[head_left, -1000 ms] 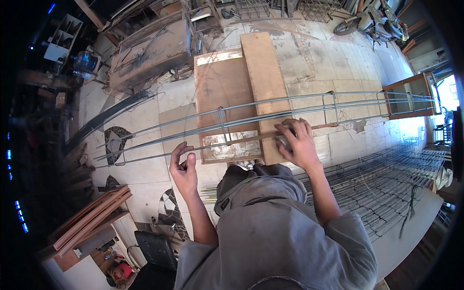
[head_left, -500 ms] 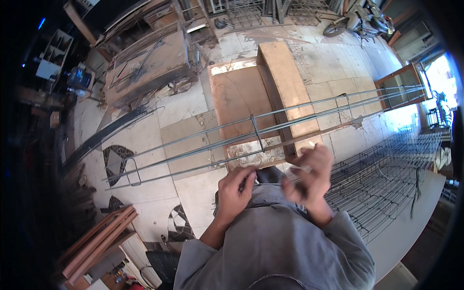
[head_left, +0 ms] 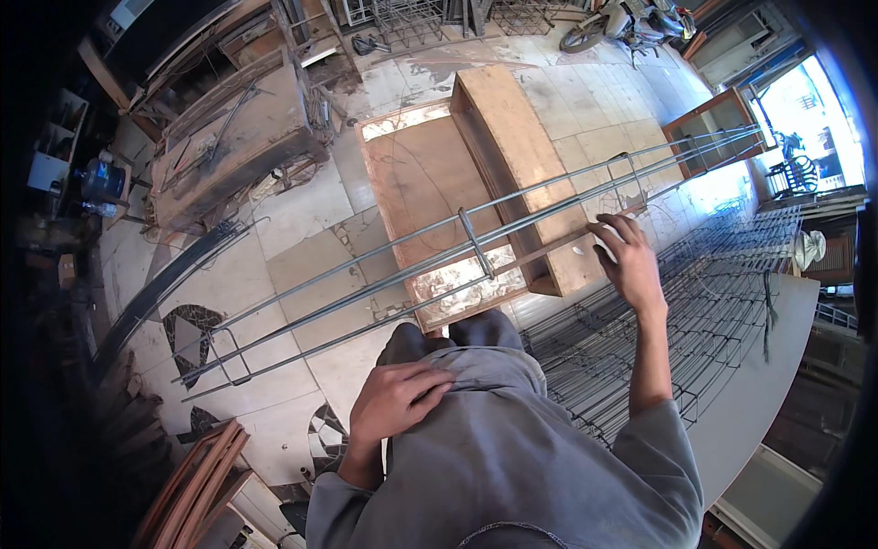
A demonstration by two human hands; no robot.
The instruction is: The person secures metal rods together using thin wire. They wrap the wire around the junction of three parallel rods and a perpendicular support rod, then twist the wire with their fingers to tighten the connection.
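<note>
A long, narrow cage of steel rods (head_left: pixel 366 288) runs slantwise across the view in front of me, with rectangular wire stirrups (head_left: pixel 474 243) around it. Along its near side lies a brown flat bar (head_left: pixel 549 249). My right hand (head_left: pixel 631 265) is over the right part of this bar, fingers curved and apart; whether the fingertips touch the bar I cannot tell. My left hand (head_left: pixel 398 400) rests against the front of my grey shirt (head_left: pixel 512 439), its fingers stretched out and holding nothing.
Under the cage stands a wooden frame with a box-like side (head_left: pixel 517 137). Stacked wire cages (head_left: pixel 631 339) fill the right. Dark rods (head_left: pixel 174 279) and reddish-brown wooden lengths (head_left: pixel 197 485) lie left. A worn wooden bench (head_left: pixel 229 156) and a motorcycle (head_left: pixel 631 27) stand farther back.
My hands have moved apart: the right went outward and forward over the bar, the left drew back onto my shirt. A small white thing at my right fingers no longer shows.
</note>
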